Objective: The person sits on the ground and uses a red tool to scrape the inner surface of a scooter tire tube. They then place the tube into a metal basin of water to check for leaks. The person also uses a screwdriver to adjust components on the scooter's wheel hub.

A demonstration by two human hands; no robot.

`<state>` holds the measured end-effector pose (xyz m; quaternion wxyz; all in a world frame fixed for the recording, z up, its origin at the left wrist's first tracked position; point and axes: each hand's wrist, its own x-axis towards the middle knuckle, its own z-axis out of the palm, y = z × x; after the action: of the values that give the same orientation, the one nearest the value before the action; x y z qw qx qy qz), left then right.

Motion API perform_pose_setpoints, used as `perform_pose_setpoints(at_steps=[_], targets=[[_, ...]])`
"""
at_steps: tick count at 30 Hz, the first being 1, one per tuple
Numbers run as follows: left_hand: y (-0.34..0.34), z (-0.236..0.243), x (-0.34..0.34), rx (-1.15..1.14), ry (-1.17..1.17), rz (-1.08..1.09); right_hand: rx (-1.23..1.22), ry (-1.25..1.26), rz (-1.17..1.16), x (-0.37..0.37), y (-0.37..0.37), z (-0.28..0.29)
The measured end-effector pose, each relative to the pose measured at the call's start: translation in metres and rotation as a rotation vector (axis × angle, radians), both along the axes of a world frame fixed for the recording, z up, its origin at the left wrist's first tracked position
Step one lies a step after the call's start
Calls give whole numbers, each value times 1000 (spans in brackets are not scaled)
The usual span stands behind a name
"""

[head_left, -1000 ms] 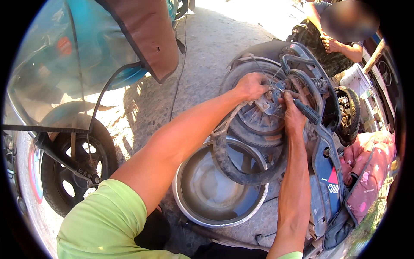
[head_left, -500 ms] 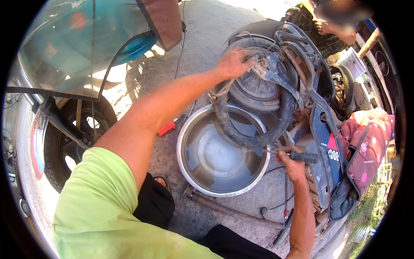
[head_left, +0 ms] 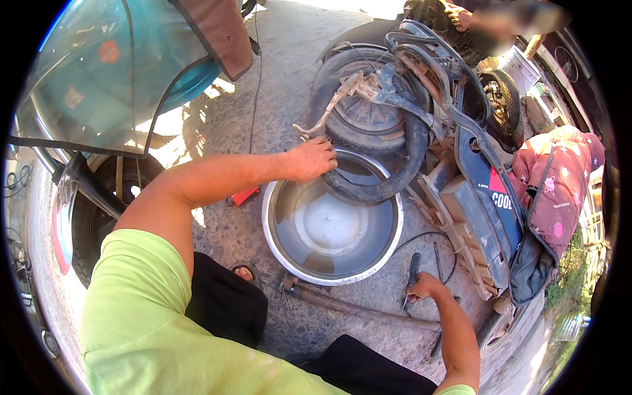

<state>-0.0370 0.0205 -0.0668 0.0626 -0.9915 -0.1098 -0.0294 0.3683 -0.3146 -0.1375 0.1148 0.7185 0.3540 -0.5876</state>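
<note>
A black inner tube (head_left: 368, 193) hangs out of a scooter wheel (head_left: 365, 122), its lower loop dipping over a wide metal basin (head_left: 329, 227) of water. My left hand (head_left: 313, 160) is closed at the tube's left side, above the basin's far rim; its fingertips are partly hidden. Low over the ground right of the basin, my right hand (head_left: 424, 288) grips a screwdriver (head_left: 413, 266) with a dark handle. The scooter (head_left: 464, 138) lies on its side, and a bent metal lever (head_left: 329, 115) sticks out by the wheel.
A rusty pipe (head_left: 362, 309) lies between me and the basin. Left of the basin is a red object (head_left: 245, 195). A vehicle with a clear plastic cover (head_left: 99, 85) stands at left. A pink padded cover (head_left: 559, 184) drapes the scooter. Another person's hand (head_left: 459, 16) shows at the top.
My left hand has come down from the wheel's hub area to the tube's side near the basin. My right hand has moved from the tube down toward the ground with the screwdriver.
</note>
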Motion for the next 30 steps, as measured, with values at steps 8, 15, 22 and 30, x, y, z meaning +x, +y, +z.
perform_pose_setpoints(at_steps=[8, 15, 22, 30], targets=[[15, 73, 35, -680, 16, 23, -95, -176, 303, -5, -5, -3], [28, 157, 69, -1214, -262, 129, 309, -142, -21, 15, 34, 28], [28, 161, 73, -1135, -223, 126, 613, 125, -290, 0, 104, 146], [42, 153, 75, -1220, -372, 112, 1563, -184, 35, -76, 141, 227]])
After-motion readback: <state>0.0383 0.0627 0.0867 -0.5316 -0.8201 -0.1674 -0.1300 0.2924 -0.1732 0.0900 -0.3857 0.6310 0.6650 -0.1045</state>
